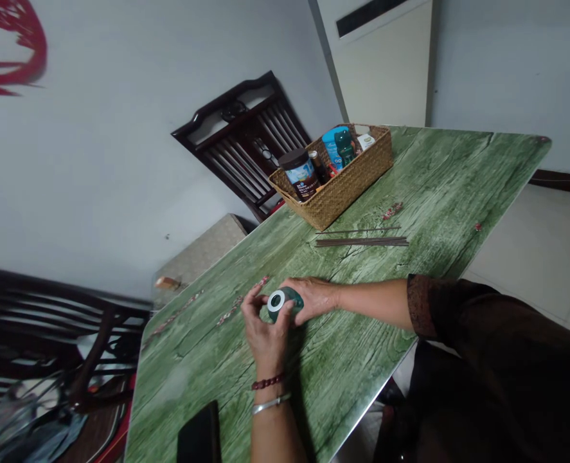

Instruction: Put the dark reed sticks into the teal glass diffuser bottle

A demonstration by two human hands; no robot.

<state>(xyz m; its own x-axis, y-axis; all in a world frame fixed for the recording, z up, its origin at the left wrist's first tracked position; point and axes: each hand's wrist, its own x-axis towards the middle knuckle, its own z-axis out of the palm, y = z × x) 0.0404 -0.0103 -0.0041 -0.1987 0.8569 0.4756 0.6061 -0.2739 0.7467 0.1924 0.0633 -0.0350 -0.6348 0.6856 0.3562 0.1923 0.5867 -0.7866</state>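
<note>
Potentially: L hand (pixel 264 331) pinches green tape roll (pixel 290 298), R hand (pixel 313 299) cupped around it; slack grip could drop roll, rolling it off wood-print tbl (pixel 439 193).

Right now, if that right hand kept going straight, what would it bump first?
The tape roll. The right hand looks to be touching it already, so nothing seems to lie between them.

Head-worn view, facing forward and down
</note>
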